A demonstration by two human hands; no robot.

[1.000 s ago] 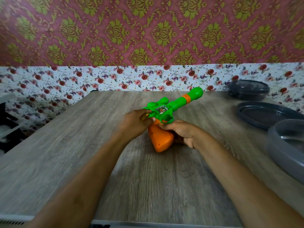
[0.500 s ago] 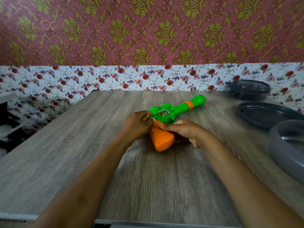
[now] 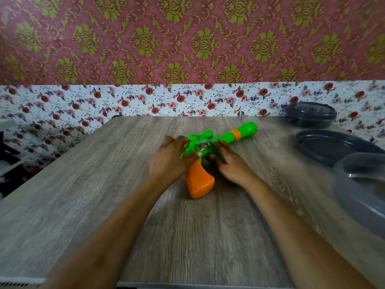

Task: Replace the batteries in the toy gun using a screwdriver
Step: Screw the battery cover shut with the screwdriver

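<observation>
The toy gun (image 3: pixel 199 182) has a green body, a green barrel with an orange band, and an orange grip. It lies on the wooden table (image 3: pixel 104 195), barrel pointing to the far right and grip toward me. My left hand (image 3: pixel 169 161) grips the rear of the green body, with the thumb across its side. To the right, my right hand (image 3: pixel 231 163) touches the trigger area with straight fingers. No screwdriver or batteries are in view. The picture is blurred by motion.
Dark grey round containers stand at the right: a lidded one (image 3: pixel 310 114) by the wall, a shallow tray (image 3: pixel 333 147) in front of it, and a translucent grey bowl (image 3: pixel 362 190) at the near right edge. A dark object sits off the table's left side.
The gun has come down from standing on its grip to lying lower on the table. My right hand's fingers have straightened from their hold near the trigger.
</observation>
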